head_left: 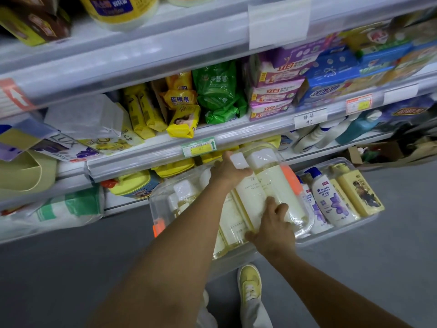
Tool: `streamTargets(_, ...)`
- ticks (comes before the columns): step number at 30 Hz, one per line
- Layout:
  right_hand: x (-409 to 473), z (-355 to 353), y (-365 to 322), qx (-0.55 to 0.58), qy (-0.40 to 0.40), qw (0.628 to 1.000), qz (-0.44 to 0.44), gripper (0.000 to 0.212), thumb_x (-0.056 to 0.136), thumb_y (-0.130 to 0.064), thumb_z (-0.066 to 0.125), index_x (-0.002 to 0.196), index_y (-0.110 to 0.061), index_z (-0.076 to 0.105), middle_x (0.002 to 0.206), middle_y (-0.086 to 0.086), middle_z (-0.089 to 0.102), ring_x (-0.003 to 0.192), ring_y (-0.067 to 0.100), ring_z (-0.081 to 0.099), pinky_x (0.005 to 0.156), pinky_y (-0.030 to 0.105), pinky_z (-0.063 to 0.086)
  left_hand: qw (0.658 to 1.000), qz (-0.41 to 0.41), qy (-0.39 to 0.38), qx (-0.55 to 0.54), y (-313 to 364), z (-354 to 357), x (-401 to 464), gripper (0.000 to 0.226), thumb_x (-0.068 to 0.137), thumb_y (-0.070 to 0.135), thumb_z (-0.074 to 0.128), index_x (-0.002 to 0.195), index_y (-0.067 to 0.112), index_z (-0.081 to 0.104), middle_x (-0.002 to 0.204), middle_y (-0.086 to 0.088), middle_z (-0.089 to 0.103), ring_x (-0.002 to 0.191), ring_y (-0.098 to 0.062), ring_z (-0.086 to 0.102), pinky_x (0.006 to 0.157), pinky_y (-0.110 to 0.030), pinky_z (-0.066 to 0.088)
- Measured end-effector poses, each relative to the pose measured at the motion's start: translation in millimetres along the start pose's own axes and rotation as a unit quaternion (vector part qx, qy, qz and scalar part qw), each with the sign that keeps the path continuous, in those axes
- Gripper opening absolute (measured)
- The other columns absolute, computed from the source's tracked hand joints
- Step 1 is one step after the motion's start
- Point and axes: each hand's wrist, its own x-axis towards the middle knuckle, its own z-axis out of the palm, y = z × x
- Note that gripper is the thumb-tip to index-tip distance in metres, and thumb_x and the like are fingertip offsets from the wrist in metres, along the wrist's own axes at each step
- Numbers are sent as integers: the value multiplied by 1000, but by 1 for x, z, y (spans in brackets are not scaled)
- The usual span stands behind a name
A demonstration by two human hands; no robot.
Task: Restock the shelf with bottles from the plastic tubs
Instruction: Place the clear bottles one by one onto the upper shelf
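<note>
Grey shop flooring (pixel 71 268) and white tiered metal shelving (pixel 165 39) stocked with soap and detergent packs form the setting. A clear plastic-wrapped twin pack of pale cream bottles with square white caps (pixel 267 185) is held in mid-air in front of the lower shelves, above a clear plastic tub (pixel 165 204) on the floor that holds more of the same cream bottles. The pack is judged moderately heavy if the bottles are full, stiff in the bottles but slick and yielding in its glossy film, so a hold at both ends, not on the loose wrap alone, would be the safer choice. Dropping it is unlikely to break it, though the caps could be knocked.

The left hand (pixel 227 169) is clenched in a grip around the cap end, fingers curled over the top. The right hand (pixel 272 223) is wrapped around the base end, thumb underneath and fingers over the film. Both forearms are extended forward and down, the pack tilted with its caps towards the shelf.

Just beside it, a second clear tub (pixel 369 221) holds a white shampoo bottle with a blue cap (pixel 331 200) and yellow boxed bottles (pixel 359 192).
</note>
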Motion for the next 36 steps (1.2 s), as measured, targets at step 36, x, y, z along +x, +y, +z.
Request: streamTargets(36, -45, -91, -48, 174, -130, 967, -131, 83, 53, -42, 88, 118, -22, 43, 104, -9, 59, 95, 12, 59, 84, 37, 53, 909, 34, 22, -415, 2, -87, -158, 70, 77, 27, 85, 134, 19, 46, 125, -1, 62, 110, -18, 63, 96, -45, 53)
